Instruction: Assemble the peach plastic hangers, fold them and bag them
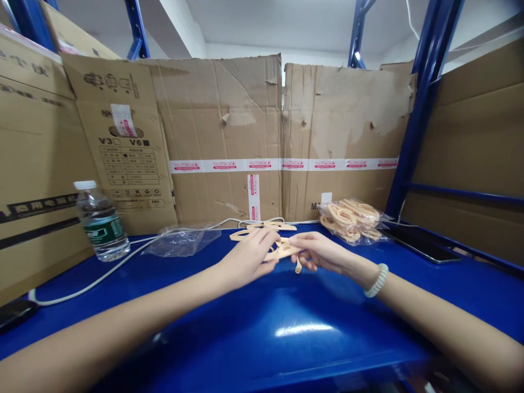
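Note:
Between my two hands is a flat, pale wooden cut-out piece [285, 250] with openings in it, held just above the blue surface. My left hand [252, 255] grips its left side, fingers bent over it. Closed on its right end is my right hand [317, 251], with a pale coiled band [376, 280] around the wrist. A small wooden tip [298, 266] pokes down below the right fingers; whether it belongs to the same piece I cannot tell. Behind my hands, more pale wooden cut-outs [239, 234] lie on the surface, partly hidden by my left hand.
A clear bag of wooden pieces [352, 218] lies at back right, beside a dark flat device [421, 244]. At left stand a water bottle [101, 224] and a crumpled plastic bag [180, 242]. A white cable [88, 288] crosses the blue shelf [262, 338]. Cardboard [221, 131] walls the back.

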Demonstrator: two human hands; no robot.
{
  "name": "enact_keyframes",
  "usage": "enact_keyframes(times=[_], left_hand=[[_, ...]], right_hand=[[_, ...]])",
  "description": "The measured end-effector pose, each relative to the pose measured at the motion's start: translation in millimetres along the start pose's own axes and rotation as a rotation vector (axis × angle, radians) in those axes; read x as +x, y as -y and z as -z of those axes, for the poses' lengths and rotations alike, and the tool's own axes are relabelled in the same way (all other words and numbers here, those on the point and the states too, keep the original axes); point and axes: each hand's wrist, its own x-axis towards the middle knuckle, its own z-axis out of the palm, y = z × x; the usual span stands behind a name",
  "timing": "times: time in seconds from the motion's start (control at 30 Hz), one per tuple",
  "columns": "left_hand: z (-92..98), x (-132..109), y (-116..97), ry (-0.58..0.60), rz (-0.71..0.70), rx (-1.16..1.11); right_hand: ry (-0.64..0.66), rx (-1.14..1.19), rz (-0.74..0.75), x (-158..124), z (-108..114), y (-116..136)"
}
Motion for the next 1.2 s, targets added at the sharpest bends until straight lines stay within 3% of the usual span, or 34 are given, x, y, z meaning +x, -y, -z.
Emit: enact_keyframes(times=[0.07, 0.13, 0.3, 0.43, 0.53, 0.73, 0.83, 0.93, 1.1, 1.2], left_hand=[[-1.6, -22, -13, -0.121, 0.038, -0.055], [-4.5, -38, -19, -0.243, 0.176, -0.126], [-5.3, -43, -21, -0.195, 0.472, -0.421], [-5.5, -40, -23, -0.181, 0.513, -0.543], [-9.5, -42, -24, -0.253, 0.52, -0.597], [-13.7, -43, -20, -0.594, 0.628, -0.764], [-14.0, -42, -16, -0.641, 0.672, -0.8], [-14.8, -42, -14, -0.55, 0.661, -0.809], [-15.6, -43, -21, -0.222, 0.599, -0.851], [-16.4, -43, -27, -0.011, 0.553, -1.095]], right_hand=[[0.054, 0.046, -0.005, -6, -16, 7], [0.052, 0.049, 0.051, -11, -25, 12], [-0.061, -0.047, 0.24, -19, -28, 16], [0.019, -0.049, 0.15, -20, -24, 13], [0.066, -0.06, 0.097, -20, -17, 13], [-0.146, 0.125, 0.092, -18, -5, 17], [-0.229, 0.322, 0.099, -15, -3, 13], [-0.216, 0.498, 0.094, -13, -3, 8], [-0.109, 0.573, 0.093, -13, -13, 5], [-0.079, 0.527, 0.15, -15, -21, 6]])
